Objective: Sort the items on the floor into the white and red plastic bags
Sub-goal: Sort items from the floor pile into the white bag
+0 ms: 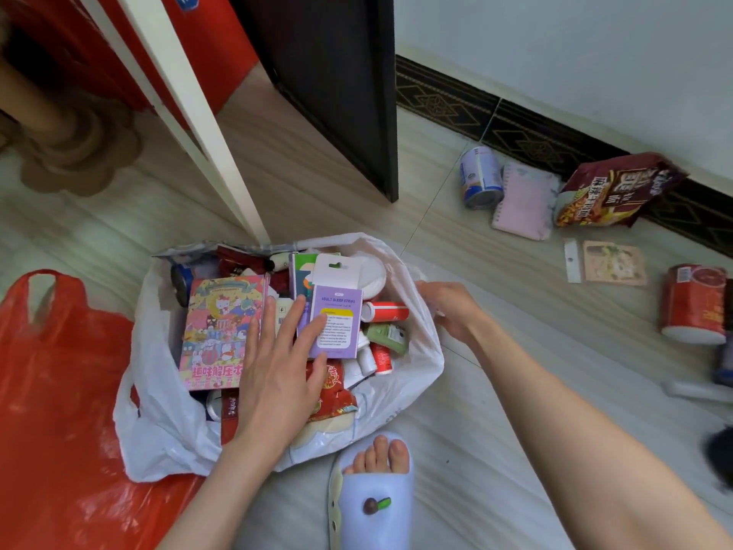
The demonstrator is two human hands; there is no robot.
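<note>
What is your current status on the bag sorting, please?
Left hand flat on purple sleep-strips box in white bag. Right hand grips bag rim. Red bag flat. Cans, noodle packet remain on floor.

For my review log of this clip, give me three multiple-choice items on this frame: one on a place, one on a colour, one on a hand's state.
1. Where is the purple box?
A. In the white bag
B. In the red bag
C. By the wall

2. What colour is the notebook between the blue can and the snack bag?
A. Green
B. Pink
C. Black

3. What is the right hand doing?
A. Lying flat on the floor
B. Lifting the red can
C. Gripping the white bag's rim

Key: 1 A, the box stands among the items inside the white bag, with the left hand on it. 2 B, its cover is pale pink. 3 C, its fingers curl on the bag's right edge.
</note>
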